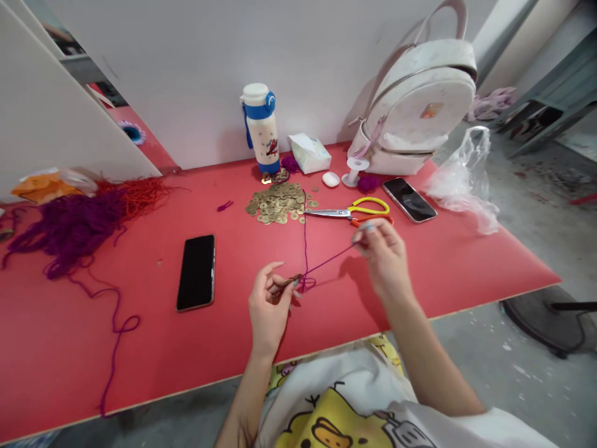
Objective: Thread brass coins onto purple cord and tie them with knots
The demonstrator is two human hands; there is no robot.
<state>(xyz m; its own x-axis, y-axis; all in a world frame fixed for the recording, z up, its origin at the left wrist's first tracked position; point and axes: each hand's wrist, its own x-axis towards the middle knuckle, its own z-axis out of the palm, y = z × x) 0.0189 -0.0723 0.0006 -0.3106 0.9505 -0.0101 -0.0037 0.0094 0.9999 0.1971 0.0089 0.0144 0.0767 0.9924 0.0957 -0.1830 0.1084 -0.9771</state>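
My left hand (271,302) pinches small bronze-coloured coins (295,280), seen edge-on and partly hidden by the fingers. Purple yarn (332,257) runs from them, pulled straight up to my right hand (383,252), whose thumb and finger are closed on it. A loop of the yarn hangs beside my left fingertips, and another strand leads back across the table towards a pile of round coins with holes (280,204). Scissors (329,213) with one yellow and one orange handle lie just beyond my right hand.
On the red table (153,348) lie a black phone (196,272), a second phone (410,200) and a purple yarn heap (77,227). Along the back stand a bottle (262,134), a tissue pack (310,154), a white spool (357,169) and a backpack (415,106). A plastic bag (466,180) sits right.
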